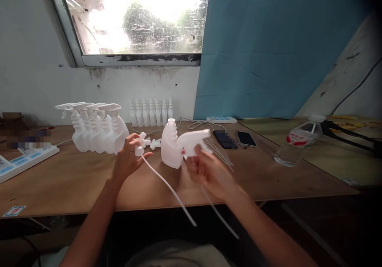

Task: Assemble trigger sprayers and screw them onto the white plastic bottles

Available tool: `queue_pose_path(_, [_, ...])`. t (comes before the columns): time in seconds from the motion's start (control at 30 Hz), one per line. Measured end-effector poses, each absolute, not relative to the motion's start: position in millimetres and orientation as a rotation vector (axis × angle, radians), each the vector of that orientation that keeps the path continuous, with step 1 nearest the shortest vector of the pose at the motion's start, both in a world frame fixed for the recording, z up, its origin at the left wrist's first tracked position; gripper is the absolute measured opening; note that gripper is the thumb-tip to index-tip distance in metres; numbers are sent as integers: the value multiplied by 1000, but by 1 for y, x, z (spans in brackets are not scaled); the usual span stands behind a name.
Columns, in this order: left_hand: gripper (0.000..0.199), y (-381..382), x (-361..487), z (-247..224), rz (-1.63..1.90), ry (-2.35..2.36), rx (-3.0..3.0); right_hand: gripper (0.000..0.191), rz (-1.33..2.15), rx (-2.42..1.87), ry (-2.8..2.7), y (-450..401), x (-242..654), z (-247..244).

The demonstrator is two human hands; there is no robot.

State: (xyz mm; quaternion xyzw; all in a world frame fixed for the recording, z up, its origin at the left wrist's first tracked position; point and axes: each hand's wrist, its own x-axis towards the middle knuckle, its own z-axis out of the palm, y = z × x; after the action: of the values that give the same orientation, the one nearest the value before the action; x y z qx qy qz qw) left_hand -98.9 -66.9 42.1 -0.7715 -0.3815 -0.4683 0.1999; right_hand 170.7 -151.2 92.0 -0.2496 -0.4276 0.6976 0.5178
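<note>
A small white sprayer part with a collar [139,151] is held in the fingers of my left hand [127,157]. Its long thin dip tube [167,184] hangs down past the table's front edge. My right hand [209,171], smeared by motion, grips a white trigger spray head [193,139]. Another thin tube [222,218] hangs below that hand. Between my hands an open-necked white spray bottle [171,147] stands upright, partly behind the spray head. A few small white sprayer parts [155,143] lie beside my left hand.
Several white spray bottles with heads fitted [95,131] stand at left, and several headless ones [151,114] by the wall. Loose tubes [221,153], a phone [247,139], and a water bottle [300,141] are at right. Power strips [30,161] sit on the wooden table [71,191].
</note>
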Motion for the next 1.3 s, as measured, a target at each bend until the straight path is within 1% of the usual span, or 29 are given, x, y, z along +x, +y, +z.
queue_pose_path(0.1, [34,-58,-106,31,-1090,-1277,-2307,29,1365,-439,-1121,-135,192,149])
queue_pose_path(0.2, [21,-51,-111,15,-848,-1325,-2472,36,1025,-257,-1228,-103,196,207])
queue_pose_path(0.3, [21,-47,-117,4,-701,-1406,-2584,35,784,-153,-1265,-68,183,249])
queue_pose_path(0.47, [29,-47,-118,4,-531,-1583,-2705,47,707,-149,-1303,-21,160,277])
queue_pose_path(0.57, [31,-50,-115,10,-468,-1695,-2742,47,726,-138,-1304,-8,152,280])
queue_pose_path(0.73, [46,-54,-120,15,-492,-1749,-2849,41,863,-31,-1199,-3,138,272])
queue_pose_path(0.83, [56,-58,-126,23,-607,-1692,-2925,39,898,-52,-1219,0,131,257])
queue_pose_path(0.9, [56,-56,-122,34,-818,-1586,-2955,39,923,-101,-1249,4,129,241])
queue_pose_path(1.03, [51,-37,-84,63,-1384,-1330,-2997,43,947,-254,-1310,9,130,194])
queue_pose_path(1.1, [55,-21,-57,75,-1619,-1236,-3118,42,951,-321,-1338,8,131,166])
queue_pose_path(1.2, [62,-1,-26,80,-1873,-1153,-3368,42,1072,-429,-1410,4,135,128])
queue_pose_path(1.3, [61,8,-14,72,-2086,-1085,-3429,42,1211,-441,-1416,-1,138,104])
